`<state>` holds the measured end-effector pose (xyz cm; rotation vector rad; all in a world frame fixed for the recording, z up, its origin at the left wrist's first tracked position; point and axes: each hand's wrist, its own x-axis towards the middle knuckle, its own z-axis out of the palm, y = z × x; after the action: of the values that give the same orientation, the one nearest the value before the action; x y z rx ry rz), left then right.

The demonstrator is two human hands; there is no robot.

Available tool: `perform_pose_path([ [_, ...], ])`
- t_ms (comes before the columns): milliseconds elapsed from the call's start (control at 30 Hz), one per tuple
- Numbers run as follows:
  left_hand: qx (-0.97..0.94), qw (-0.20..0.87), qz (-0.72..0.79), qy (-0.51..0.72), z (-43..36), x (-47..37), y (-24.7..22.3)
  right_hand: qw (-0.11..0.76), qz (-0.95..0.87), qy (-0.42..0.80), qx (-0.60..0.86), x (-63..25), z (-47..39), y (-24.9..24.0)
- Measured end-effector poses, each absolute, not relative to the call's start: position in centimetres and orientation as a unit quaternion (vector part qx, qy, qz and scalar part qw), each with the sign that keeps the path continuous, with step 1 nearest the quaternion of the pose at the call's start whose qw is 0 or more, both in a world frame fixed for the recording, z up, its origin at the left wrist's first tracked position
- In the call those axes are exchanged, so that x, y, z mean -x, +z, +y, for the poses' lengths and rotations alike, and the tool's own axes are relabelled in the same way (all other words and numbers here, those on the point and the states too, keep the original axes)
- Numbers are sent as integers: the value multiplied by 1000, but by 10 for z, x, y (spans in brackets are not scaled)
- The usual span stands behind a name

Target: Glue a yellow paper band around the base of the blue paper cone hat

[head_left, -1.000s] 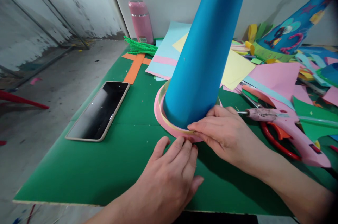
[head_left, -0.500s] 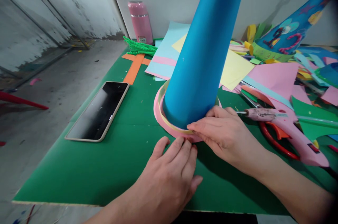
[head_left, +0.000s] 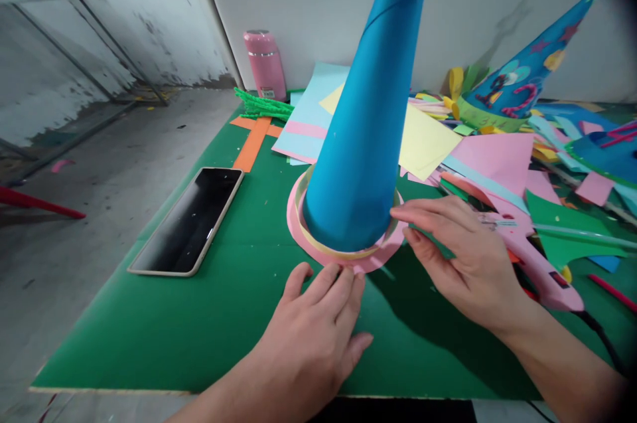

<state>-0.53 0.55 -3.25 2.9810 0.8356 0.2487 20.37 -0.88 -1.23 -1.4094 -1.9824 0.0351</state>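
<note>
A tall blue paper cone (head_left: 359, 144) stands a little tilted on the green table (head_left: 164, 337). Around its foot runs a pale yellow paper band (head_left: 343, 255), set on a pink paper brim (head_left: 293, 217). My left hand (head_left: 321, 327) lies palm down in front, its fingertips on the near edge of the brim and its fingers spread. At the right side of the cone is my right hand (head_left: 458, 257), thumb and fingers apart, the fingertips close to the band. Whether they touch it I cannot tell.
To the left lies a phone (head_left: 189, 220). Behind it are orange paper strips (head_left: 253, 144), green pipe cleaners (head_left: 261, 106) and a pink bottle (head_left: 266, 64). On the right are a pink glue gun (head_left: 540, 270), paper scraps (head_left: 502, 161) and a decorated cone hat (head_left: 512, 81).
My right hand has let go of the band's front edge and moved right, its fingers opening. My left hand stays at the brim. The view has shifted slightly, showing more of the cone's top.
</note>
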Motion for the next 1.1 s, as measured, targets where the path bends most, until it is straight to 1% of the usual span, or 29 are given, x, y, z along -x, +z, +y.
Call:
perform_pose_path([
  [33,-958,27,275,74,6,5,-32,349,-756,14,554,-207,-12,-13],
  [100,-956,39,284,63,5,5,-33,324,-756,23,568,-212,-19,-16],
  [333,-950,11,295,103,4,17,-39,158,-791,22,591,-205,-33,-29],
  [400,-947,10,302,106,6,24,-38,135,-788,26,600,-198,-36,-29],
  [633,-931,6,348,112,6,50,-36,155,-792,59,587,-171,-44,-25],
  [700,-931,1,348,111,2,52,-37,184,-793,58,577,-168,-41,-21],
  [800,-933,7,344,102,-2,52,-35,253,-792,27,555,-160,-32,-15],
  [867,-934,25,346,88,-3,51,-34,271,-794,11,544,-152,-24,-12],
  [1100,-929,86,354,58,-1,52,-28,174,-797,1,578,-124,-4,-8],
])
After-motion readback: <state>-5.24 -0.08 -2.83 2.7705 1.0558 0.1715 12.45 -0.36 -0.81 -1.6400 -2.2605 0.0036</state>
